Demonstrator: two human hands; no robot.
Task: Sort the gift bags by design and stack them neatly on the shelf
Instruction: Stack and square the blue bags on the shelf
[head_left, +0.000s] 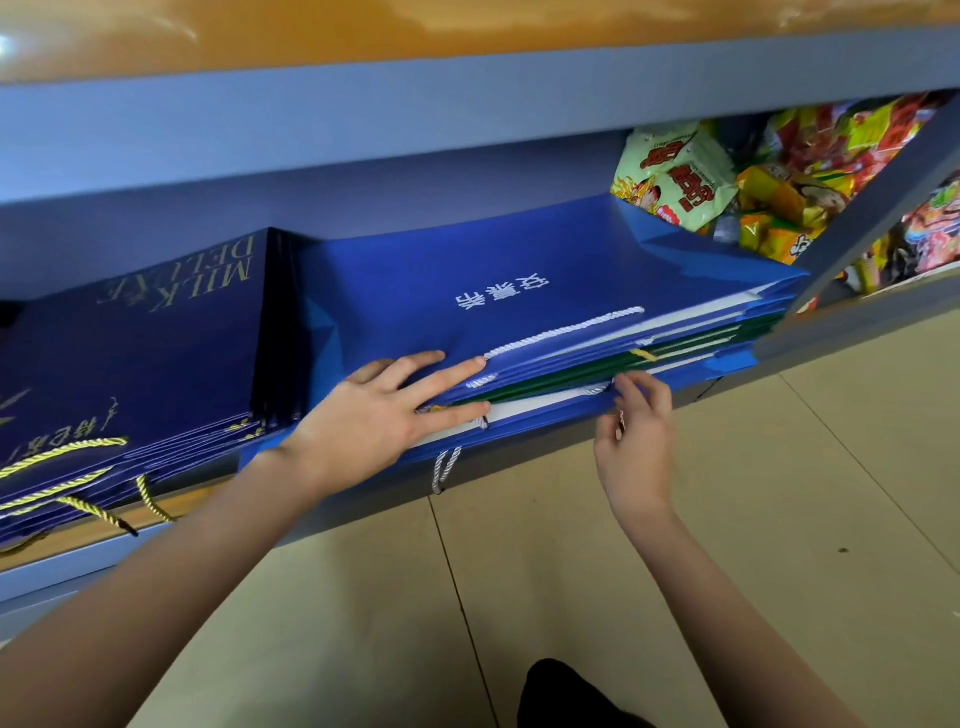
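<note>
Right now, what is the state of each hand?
Left hand: open, fingers flat on the blue bag stack.
Right hand: pinching a white cord handle.

The left hand (387, 410) lies flat on a stack of bright blue gift bags (519, 291) on the shelf (467, 104); the right hand (636, 426) pinches the stack's front edge beside navy gift bags (140, 364).

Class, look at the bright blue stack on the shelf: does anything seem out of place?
Yes. Green bags are sandwiched in the bright blue stack, so designs are mixed. A white cord handle dangles over the shelf edge.
</note>
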